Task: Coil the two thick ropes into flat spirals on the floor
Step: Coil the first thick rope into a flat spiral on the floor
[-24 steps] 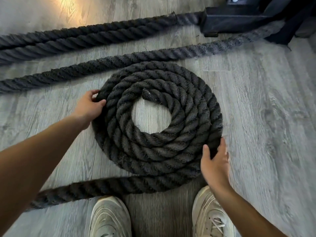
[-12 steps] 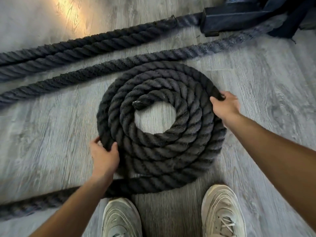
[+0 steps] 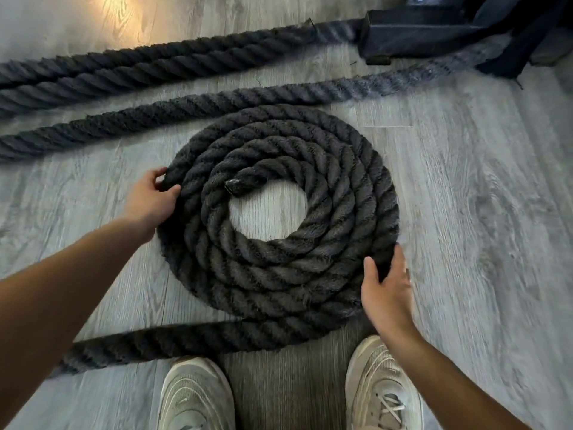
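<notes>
A thick black rope lies wound into a flat spiral (image 3: 335, 243) on the grey wood floor, its frayed end (image 3: 235, 186) at the inner ring. The loose tail (image 3: 148, 346) runs off leftward from the near side. My left hand (image 3: 148, 200) grips the spiral's outer ring at its left edge, fingers curled over the rope. My right hand (image 3: 386, 290) rests against the outer ring at the lower right, thumb and fingers around it. Beyond the spiral a straight stretch of rope (image 3: 201, 110) crosses the floor, and another doubled stretch (image 3: 139, 66) lies farther back.
My two pale sneakers (image 3: 195, 395) (image 3: 381, 389) stand just below the spiral, the tail close to the left toe. A dark metal frame base (image 3: 434, 29) sits at the top right, where the far ropes lead. Bare floor spreads to the right.
My left hand moved from the spiral's lower left up to its left edge. My right hand dropped from the upper right edge to the lower right. The spiral turned slightly.
</notes>
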`<state>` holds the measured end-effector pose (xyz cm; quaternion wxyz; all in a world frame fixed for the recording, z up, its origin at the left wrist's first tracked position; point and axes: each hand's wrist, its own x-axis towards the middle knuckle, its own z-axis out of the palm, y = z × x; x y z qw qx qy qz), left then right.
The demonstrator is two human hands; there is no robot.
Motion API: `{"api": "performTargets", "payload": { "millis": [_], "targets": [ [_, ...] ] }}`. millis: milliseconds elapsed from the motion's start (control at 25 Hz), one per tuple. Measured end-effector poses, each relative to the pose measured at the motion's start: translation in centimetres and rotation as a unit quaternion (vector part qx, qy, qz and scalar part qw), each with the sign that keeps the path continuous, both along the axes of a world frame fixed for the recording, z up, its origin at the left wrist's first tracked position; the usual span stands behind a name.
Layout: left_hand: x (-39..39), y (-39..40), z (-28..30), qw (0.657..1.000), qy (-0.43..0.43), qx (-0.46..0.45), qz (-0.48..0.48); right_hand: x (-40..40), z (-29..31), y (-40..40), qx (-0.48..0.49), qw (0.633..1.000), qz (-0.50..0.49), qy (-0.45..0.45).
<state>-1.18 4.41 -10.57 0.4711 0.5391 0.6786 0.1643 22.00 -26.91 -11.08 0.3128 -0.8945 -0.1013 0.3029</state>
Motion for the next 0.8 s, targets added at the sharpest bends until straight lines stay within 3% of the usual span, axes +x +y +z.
{"api": "performTargets", "payload": {
  "millis": [120, 240, 480, 640, 800],
  "targets": [
    [-0.4, -0.9, -0.7, 1.000, 0.021, 0.008, 0.008, 2.4, 0.6, 1.8, 0.004, 1.000, -0.001, 0.012],
    [-1.1, -4.6, -0.3, 0.996, -0.034, -0.009, 0.080, 6.5, 1.0, 5.1, 0.012, 1.000, 0.018, -0.001],
    [-1.6, -13.9, 0.7, 0.967, -0.101, -0.136, 0.191, 13.5, 2.9, 12.3, 0.071, 0.993, -0.049, 0.079],
    [-1.9, -9.5, 0.7, 0.973, -0.110, -0.082, 0.184, 9.3, 2.6, 8.0, 0.076, 0.997, -0.028, 0.020],
    [-0.4, -2.2, 1.1, 0.993, -0.068, -0.026, 0.088, 2.1, 1.0, 0.9, 0.041, 0.997, -0.057, 0.008]
  ]
}}
